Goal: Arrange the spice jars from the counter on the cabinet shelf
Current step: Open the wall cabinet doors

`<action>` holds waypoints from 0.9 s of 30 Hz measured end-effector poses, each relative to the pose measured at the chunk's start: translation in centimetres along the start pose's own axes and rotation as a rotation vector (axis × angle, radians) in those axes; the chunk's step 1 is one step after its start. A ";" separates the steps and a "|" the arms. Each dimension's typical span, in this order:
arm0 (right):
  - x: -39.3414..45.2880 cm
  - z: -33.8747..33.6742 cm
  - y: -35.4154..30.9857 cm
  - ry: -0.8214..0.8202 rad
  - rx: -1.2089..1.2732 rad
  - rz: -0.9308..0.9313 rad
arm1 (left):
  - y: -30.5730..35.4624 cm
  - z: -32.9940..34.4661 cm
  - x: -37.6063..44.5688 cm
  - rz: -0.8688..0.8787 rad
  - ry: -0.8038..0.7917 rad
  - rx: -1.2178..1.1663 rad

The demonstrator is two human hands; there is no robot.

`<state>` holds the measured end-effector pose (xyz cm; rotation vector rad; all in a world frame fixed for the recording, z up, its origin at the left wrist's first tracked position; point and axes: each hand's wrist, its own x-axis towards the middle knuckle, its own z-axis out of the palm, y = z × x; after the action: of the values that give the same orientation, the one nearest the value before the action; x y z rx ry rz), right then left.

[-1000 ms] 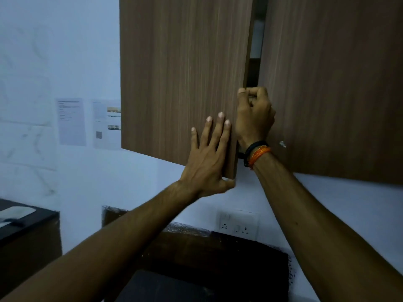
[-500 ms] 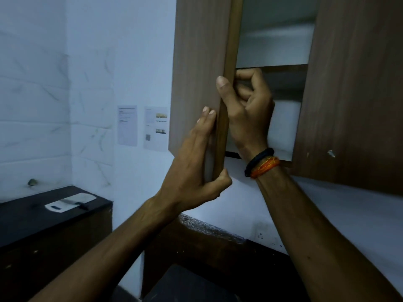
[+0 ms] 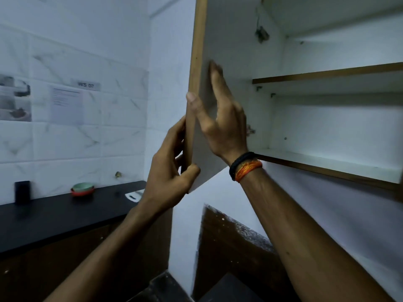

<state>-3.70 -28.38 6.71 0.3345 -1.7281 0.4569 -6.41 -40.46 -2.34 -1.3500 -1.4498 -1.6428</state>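
Observation:
The wall cabinet stands open, its left door [image 3: 229, 35] swung out and seen nearly edge-on, white inner face toward me. My left hand [image 3: 168, 171] grips the door's lower front edge, fingers behind it and thumb on the inner side. My right hand [image 3: 220, 123], with black and orange wristbands, presses flat on the white inner face with straight fingers, thumb on the wooden edge. Inside are a lower shelf [image 3: 327, 163] and an upper shelf [image 3: 327, 73], both white with wood trim. No spice jar is in view.
A black counter [image 3: 65, 216] runs along the tiled wall at left. On it stand stacked green and red bowls [image 3: 82, 188], a small black box [image 3: 21, 191] and a white board with a knife [image 3: 134, 196]. Printed sheets [image 3: 66, 105] hang on the tiles.
The left door has swung from nearly closed to wide open. My right hand went from curled round the door edge to flat on its inner face. The view turned left.

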 end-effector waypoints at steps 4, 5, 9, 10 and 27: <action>-0.2 5.0 0.6 -0.102 0.027 -0.009 | -1.9 -3.2 1.1 -0.085 0.103 0.103; -0.3 6.0 1.0 -0.129 0.018 -0.005 | -2.5 -3.7 1.3 -0.094 0.122 0.167; -1.0 9.9 2.6 -0.227 -0.091 -0.016 | -5.4 -5.8 2.7 -0.160 0.195 0.419; -1.3 10.7 3.0 -0.248 -0.128 -0.026 | -6.1 -6.2 3.0 -0.168 0.203 0.468; -2.4 15.7 5.8 -0.369 -0.358 -0.084 | -12.4 -8.9 4.4 -0.063 0.065 0.851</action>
<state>-19.46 -30.85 1.05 0.2396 -2.1020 0.0162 -21.66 -44.78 -2.16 -0.7552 -1.8484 -0.8829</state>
